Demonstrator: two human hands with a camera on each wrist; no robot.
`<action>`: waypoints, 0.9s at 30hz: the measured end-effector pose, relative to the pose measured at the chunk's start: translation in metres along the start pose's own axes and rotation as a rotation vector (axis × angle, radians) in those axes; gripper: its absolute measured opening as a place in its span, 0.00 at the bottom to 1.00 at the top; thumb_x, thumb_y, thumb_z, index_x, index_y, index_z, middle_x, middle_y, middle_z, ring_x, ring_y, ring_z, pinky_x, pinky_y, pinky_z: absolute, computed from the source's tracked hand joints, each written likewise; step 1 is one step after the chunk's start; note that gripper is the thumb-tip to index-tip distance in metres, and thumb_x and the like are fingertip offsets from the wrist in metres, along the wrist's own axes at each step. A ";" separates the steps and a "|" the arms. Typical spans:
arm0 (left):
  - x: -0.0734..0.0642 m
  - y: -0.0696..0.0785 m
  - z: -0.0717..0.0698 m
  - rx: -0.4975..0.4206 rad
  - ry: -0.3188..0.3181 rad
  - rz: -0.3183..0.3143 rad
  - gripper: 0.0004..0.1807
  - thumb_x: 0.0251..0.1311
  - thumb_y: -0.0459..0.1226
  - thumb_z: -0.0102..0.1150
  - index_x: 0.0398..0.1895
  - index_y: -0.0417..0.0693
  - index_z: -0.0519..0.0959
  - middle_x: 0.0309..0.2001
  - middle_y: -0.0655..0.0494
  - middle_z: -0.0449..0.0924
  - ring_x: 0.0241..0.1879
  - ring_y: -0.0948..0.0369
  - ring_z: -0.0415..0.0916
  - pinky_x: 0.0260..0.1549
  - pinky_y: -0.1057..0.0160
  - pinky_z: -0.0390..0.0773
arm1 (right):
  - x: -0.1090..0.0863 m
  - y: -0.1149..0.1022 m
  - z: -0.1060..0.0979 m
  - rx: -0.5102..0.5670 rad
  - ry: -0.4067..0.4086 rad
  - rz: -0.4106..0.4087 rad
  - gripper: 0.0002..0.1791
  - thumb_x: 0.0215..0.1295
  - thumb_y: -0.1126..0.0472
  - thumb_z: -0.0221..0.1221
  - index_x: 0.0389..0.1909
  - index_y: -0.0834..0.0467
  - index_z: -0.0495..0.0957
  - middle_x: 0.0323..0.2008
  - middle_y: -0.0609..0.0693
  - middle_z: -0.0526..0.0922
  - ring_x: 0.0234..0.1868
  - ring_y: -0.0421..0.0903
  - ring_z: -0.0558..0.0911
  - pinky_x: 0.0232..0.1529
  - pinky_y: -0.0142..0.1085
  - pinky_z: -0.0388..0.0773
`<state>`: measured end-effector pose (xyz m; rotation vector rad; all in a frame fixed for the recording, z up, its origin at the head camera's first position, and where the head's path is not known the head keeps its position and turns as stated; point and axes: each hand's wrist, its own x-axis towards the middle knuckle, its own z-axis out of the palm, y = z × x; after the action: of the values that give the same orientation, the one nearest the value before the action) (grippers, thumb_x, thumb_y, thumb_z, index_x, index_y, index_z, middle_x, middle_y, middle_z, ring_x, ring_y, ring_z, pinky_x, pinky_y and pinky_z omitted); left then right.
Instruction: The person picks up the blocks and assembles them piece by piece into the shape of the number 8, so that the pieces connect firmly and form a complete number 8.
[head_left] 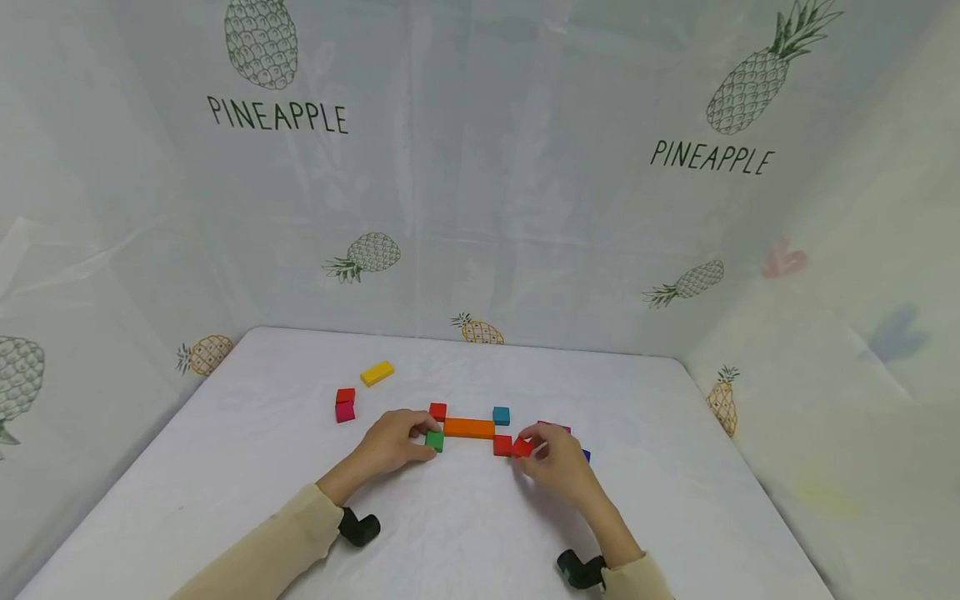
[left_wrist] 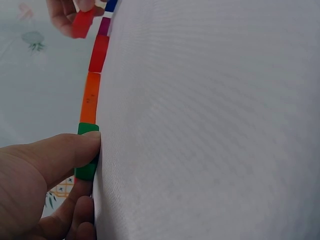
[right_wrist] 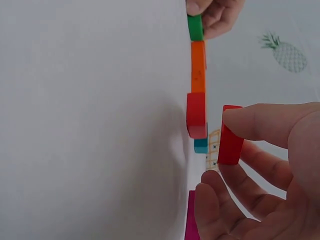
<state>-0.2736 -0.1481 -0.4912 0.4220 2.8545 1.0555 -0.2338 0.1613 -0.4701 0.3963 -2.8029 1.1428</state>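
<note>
My left hand (head_left: 401, 442) pinches a green block (head_left: 434, 440) that sits on the white table (head_left: 225, 467) at the left end of a long orange block (head_left: 469, 428). In the left wrist view the thumb lies over the green block (left_wrist: 87, 150). My right hand (head_left: 551, 458) holds a red block (head_left: 522, 447) in its fingertips, lifted off the table beside another red block (head_left: 502, 445). The right wrist view shows that held red block (right_wrist: 230, 135) clear of the cloth. A red cube (head_left: 438, 411) and a teal cube (head_left: 501, 415) sit just behind the orange block.
A yellow block (head_left: 377, 372) lies at the back left. A red block stacked beside a pink one (head_left: 345, 405) stands left of the row. Magenta (head_left: 551, 426) and blue (head_left: 586, 455) blocks peek out by my right hand. Pineapple-print curtains wall in the table.
</note>
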 end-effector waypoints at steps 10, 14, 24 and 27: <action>-0.001 0.001 -0.001 -0.004 0.002 0.003 0.15 0.59 0.39 0.79 0.47 0.63 0.87 0.41 0.64 0.80 0.44 0.60 0.74 0.47 0.59 0.79 | -0.008 -0.005 0.009 -0.013 -0.076 -0.016 0.19 0.60 0.64 0.76 0.50 0.57 0.83 0.41 0.47 0.84 0.41 0.44 0.81 0.40 0.33 0.83; -0.001 0.002 -0.001 -0.005 0.001 0.007 0.15 0.59 0.39 0.79 0.47 0.62 0.87 0.41 0.64 0.81 0.44 0.60 0.74 0.47 0.58 0.79 | -0.009 -0.006 0.013 -0.019 -0.104 -0.024 0.19 0.59 0.63 0.76 0.49 0.56 0.83 0.40 0.46 0.83 0.40 0.44 0.79 0.38 0.32 0.81; 0.000 0.000 -0.001 -0.008 0.000 0.009 0.15 0.59 0.39 0.79 0.48 0.63 0.87 0.42 0.65 0.81 0.45 0.60 0.74 0.49 0.58 0.79 | -0.008 -0.013 0.017 -0.073 -0.133 -0.023 0.18 0.58 0.63 0.77 0.46 0.56 0.82 0.37 0.46 0.82 0.39 0.44 0.78 0.39 0.34 0.79; -0.001 -0.001 -0.001 -0.007 0.002 0.017 0.15 0.59 0.39 0.79 0.48 0.63 0.87 0.42 0.65 0.81 0.45 0.60 0.74 0.49 0.57 0.79 | -0.008 -0.015 0.017 -0.077 -0.139 -0.018 0.18 0.58 0.62 0.78 0.46 0.57 0.82 0.37 0.46 0.82 0.39 0.44 0.78 0.39 0.34 0.79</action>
<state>-0.2732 -0.1492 -0.4910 0.4456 2.8531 1.0690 -0.2216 0.1408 -0.4738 0.5123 -2.9446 1.0373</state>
